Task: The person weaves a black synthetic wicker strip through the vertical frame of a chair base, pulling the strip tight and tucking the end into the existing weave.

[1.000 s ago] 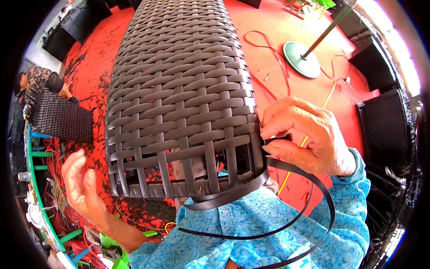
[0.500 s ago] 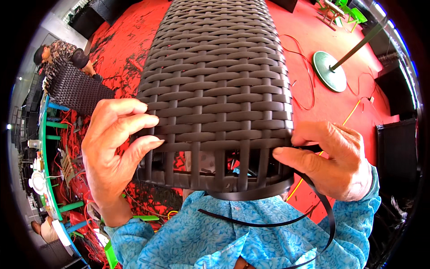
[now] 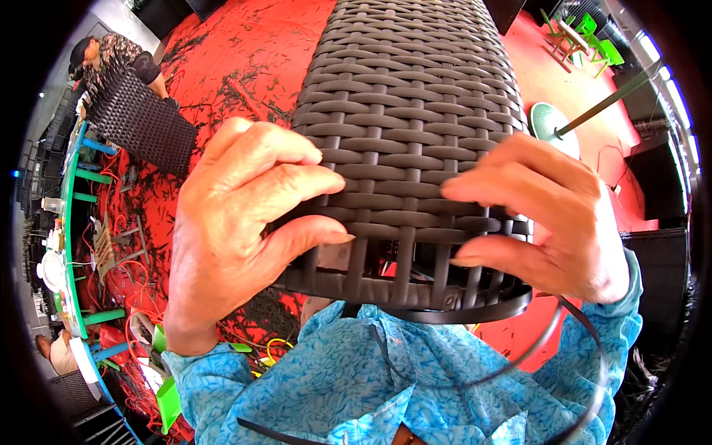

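A dark brown woven wicker piece stands in front of me, its near end toward my chest. Rows of flat synthetic strips cover it; below the lowest row, bare upright strands show gaps between them. My left hand is at the left side of the weave, fingers curved and thumb apart, tips at the lower rows. Over the right part, my right hand has its fingers bent across the weave, thumb lower near the last row. A long loose dark strip loops beneath the right hand across my blue shirt.
A person sits at the far left beside another woven piece. A green-edged table with small items runs along the left. Strip scraps litter the red floor. At right are a round green pole base and black boxes.
The woven piece has shifted right in view. My right hand has moved from the right edge onto the front of the weave, its thumb and fingers now apart. The loose strip has swung lower.
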`<action>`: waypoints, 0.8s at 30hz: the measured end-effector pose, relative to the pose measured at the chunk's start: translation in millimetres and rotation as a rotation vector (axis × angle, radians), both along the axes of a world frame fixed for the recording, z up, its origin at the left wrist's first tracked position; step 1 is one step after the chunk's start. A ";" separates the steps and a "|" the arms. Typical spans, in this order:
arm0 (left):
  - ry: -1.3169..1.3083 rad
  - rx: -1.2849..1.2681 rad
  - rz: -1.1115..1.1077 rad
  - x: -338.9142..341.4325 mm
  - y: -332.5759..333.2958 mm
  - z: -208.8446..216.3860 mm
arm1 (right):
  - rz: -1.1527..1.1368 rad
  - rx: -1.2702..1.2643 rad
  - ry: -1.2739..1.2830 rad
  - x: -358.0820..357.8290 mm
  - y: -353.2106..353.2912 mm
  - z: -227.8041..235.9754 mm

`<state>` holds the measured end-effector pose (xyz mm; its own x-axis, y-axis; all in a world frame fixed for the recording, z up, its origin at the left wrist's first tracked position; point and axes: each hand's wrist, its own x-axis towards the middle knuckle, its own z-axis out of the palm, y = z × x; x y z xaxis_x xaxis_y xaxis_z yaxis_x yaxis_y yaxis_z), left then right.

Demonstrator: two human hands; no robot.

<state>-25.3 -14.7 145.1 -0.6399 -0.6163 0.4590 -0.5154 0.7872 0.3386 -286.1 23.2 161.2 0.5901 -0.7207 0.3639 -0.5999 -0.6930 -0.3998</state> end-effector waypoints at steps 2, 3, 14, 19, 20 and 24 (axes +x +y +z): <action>0.018 0.067 -0.054 6.6 -4.4 -1.7 | 0.013 0.130 0.084 10.3 -8.6 -1.3; 0.029 0.070 -0.057 11.9 -10.6 -7.4 | 0.004 0.219 0.125 12.5 -11.9 -0.8; 0.453 0.287 -0.277 40.6 -15.1 -53.9 | -0.040 0.179 0.139 9.4 -0.7 -7.9; 0.459 0.217 -0.273 26.0 -10.9 -55.4 | -0.018 0.474 0.227 0.0 -7.9 8.8; 0.438 0.214 -0.273 23.9 -10.7 -56.8 | -0.021 0.548 0.262 -1.6 -15.4 18.8; 0.541 0.246 -0.332 17.2 -13.5 -66.8 | 0.196 -0.127 0.417 31.4 -33.5 28.3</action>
<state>-8.1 -28.2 78.4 -0.5331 -0.5543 0.6391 0.0324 0.7415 0.6702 -254.7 -10.4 189.5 0.8249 -0.5462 0.1455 -0.5441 -0.8370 -0.0575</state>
